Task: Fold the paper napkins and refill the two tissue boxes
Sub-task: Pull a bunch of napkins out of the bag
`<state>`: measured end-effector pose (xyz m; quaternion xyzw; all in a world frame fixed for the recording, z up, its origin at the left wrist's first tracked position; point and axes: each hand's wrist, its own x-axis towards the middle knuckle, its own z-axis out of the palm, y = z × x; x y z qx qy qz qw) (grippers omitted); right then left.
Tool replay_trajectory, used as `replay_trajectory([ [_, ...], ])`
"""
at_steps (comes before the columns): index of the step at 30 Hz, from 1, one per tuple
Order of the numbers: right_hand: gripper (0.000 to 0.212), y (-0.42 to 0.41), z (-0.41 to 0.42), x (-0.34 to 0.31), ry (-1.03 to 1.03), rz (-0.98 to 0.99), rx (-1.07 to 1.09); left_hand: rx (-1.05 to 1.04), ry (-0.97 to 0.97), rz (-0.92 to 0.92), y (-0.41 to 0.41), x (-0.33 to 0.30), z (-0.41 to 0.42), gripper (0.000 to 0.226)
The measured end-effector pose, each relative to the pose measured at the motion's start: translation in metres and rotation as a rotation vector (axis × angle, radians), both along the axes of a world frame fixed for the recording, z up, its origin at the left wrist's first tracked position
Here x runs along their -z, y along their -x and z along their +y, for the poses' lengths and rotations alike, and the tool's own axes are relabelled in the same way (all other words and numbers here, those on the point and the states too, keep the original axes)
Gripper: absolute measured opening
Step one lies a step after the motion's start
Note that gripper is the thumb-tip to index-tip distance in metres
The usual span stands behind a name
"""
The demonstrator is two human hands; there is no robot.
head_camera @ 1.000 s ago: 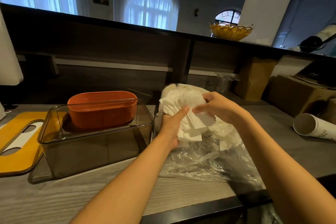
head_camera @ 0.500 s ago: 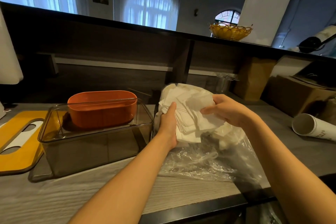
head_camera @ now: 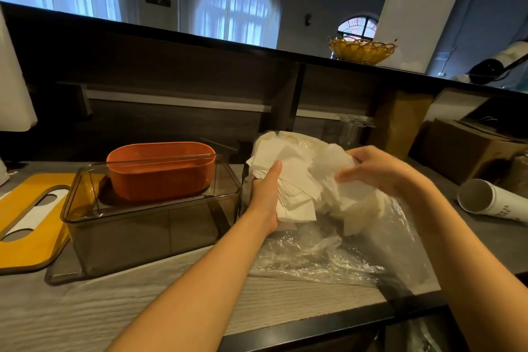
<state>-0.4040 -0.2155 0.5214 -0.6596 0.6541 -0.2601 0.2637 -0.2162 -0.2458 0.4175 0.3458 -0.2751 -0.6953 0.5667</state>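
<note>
A bundle of white paper napkins [head_camera: 297, 177] sits upright in an opened clear plastic bag [head_camera: 328, 251] on the wooden counter. My left hand [head_camera: 265, 197] grips the bundle's left side, thumb in front. My right hand [head_camera: 377, 168], blurred by motion, holds crumpled napkins at the bundle's right side. To the left stands a smoky transparent tissue box [head_camera: 148, 226], lid off and holding no napkins. An orange oval tissue box [head_camera: 160, 174] stands just behind it. A yellow lid with a slot [head_camera: 25, 231] lies flat at the far left.
A white paper cup [head_camera: 491, 200] lies on its side at the right. Cardboard boxes [head_camera: 471, 151] and a brown paper bag [head_camera: 400, 120] stand behind it. A yellow wicker basket [head_camera: 361, 50] sits on the raised dark ledge. The counter's front edge runs near my forearms.
My right hand has moved rightwards and pulled loose napkins away from the bundle. My left hand has stayed on the bundle's left side.
</note>
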Motion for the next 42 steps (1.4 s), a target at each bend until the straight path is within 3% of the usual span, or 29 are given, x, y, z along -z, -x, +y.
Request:
replay_trajectory([
  [2, 0.017, 0.009, 0.004, -0.009, 0.094, -0.060, 0.040, 0.000, -0.003, -0.018, 0.000, 0.000, 0.000, 0.042],
  [6, 0.024, 0.001, 0.011, -0.026, 0.093, -0.335, -0.193, 0.036, 0.001, -0.021, -0.001, -0.001, 0.002, 0.046],
  [11, 0.025, -0.036, -0.010, -0.004, 0.039, -0.146, -0.230, 0.115, 0.006, 0.108, -0.004, -0.007, 0.009, 0.062],
  [18, 0.031, -0.047, -0.022, 0.013, 0.063, 0.085, -0.105, 0.099, -0.015, 0.051, -0.005, -0.015, 0.015, 0.049],
  [24, 0.049, -0.044, -0.013, 0.013, 0.090, 0.018, -0.087, 0.048, -0.042, 0.051, -0.003, -0.018, 0.018, 0.044],
  [31, 0.024, -0.020, -0.012, -0.020, 0.109, -0.080, -0.046, 0.066, -0.049, 0.096, -0.005, -0.015, 0.014, 0.044],
  [35, 0.031, -0.026, -0.023, -0.040, 0.000, -0.222, -0.205, 0.080, -0.027, 0.111, -0.004, -0.006, 0.007, 0.063],
  [39, 0.039, -0.045, -0.037, -0.044, -0.086, -0.139, -0.321, 0.043, -0.013, 0.159, -0.003, -0.003, 0.003, 0.071],
  [42, 0.030, -0.058, -0.046, -0.039, -0.124, 0.057, -0.328, 0.020, -0.012, 0.152, -0.003, -0.003, 0.003, 0.074],
])
